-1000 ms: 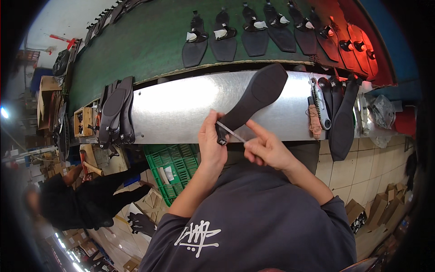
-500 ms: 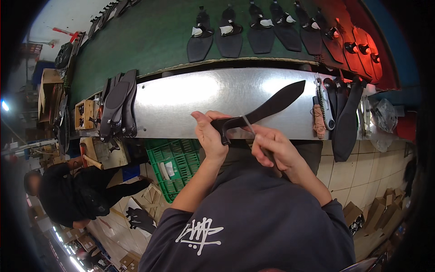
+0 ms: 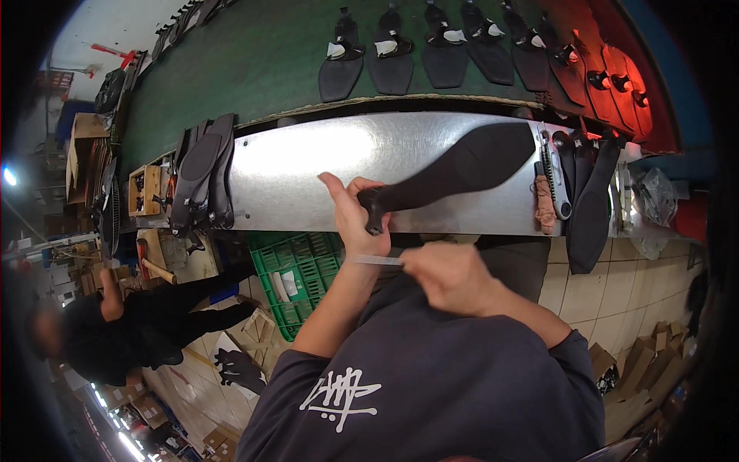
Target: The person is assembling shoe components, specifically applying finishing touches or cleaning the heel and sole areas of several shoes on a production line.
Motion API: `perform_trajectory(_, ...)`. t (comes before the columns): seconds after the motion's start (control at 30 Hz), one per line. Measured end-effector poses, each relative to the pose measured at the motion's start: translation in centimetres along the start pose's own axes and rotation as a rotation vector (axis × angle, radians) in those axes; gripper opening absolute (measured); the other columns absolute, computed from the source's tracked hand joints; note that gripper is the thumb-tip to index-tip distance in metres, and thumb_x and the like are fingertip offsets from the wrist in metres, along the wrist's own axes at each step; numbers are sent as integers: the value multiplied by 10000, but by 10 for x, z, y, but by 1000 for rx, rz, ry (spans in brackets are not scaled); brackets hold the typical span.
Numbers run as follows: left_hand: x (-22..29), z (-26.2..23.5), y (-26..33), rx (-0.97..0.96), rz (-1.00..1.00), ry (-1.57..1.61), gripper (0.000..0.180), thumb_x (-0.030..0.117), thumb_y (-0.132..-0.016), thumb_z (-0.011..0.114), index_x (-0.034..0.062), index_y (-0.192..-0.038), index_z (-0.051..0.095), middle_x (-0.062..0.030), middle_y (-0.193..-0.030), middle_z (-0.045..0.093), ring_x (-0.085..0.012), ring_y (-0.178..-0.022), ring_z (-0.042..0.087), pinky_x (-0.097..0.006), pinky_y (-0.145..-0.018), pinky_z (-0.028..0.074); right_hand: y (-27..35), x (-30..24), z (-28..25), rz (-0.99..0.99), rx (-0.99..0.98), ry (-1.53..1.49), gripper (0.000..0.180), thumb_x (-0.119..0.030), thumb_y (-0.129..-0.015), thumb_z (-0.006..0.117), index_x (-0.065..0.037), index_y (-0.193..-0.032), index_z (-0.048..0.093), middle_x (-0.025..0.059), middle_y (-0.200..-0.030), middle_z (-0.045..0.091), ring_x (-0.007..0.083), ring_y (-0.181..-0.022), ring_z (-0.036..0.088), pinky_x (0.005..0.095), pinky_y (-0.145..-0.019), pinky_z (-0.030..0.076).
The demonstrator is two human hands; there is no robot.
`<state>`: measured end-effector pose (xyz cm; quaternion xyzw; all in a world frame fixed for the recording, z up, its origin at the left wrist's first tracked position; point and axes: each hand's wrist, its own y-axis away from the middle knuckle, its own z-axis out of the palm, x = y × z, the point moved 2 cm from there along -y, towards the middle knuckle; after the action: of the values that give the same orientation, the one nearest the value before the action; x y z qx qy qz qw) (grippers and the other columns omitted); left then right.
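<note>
My left hand (image 3: 359, 219) grips a black shoe sole (image 3: 469, 160) at its narrow heel end, with the thumb lifted away. The sole slants up and right over the metal worktop, its broad flat face showing. At the gripped end a short dark heel piece (image 3: 375, 223) points toward me. Nearer my body, my right hand (image 3: 446, 277) is closed on a thin, flat, pale blade (image 3: 376, 260), which sticks out to the left. The blade passes near my left wrist; I cannot tell whether it touches. Its handle is hidden in my fist.
Below the green table with soles in a row (image 3: 445, 58) runs the metal worktop (image 3: 300, 162). Stacked soles (image 3: 204, 173) lie left; a utility knife (image 3: 560, 181) and more soles (image 3: 591, 204) lie right. A green crate (image 3: 296, 281) stands below, and another person (image 3: 115, 331) is at left.
My right hand and the blade have moved down and left, away from the sole. The sole has turned so its broad face shows. The other person has shifted.
</note>
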<state>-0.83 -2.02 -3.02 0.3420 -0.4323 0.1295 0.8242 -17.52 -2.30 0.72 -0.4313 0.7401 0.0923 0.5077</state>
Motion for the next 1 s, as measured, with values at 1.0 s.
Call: perform_trajectory(1.0,-24,15,-16,-159,-542,492,581,672,-869,479,117,-740,598,-75,-560,556,-253,-582,579,-375,-605,482,-8,11,7,198,153,23,94,-86,-863,605,-46,-842,522,129,-741,604,325,-657,614,408,-550,472)
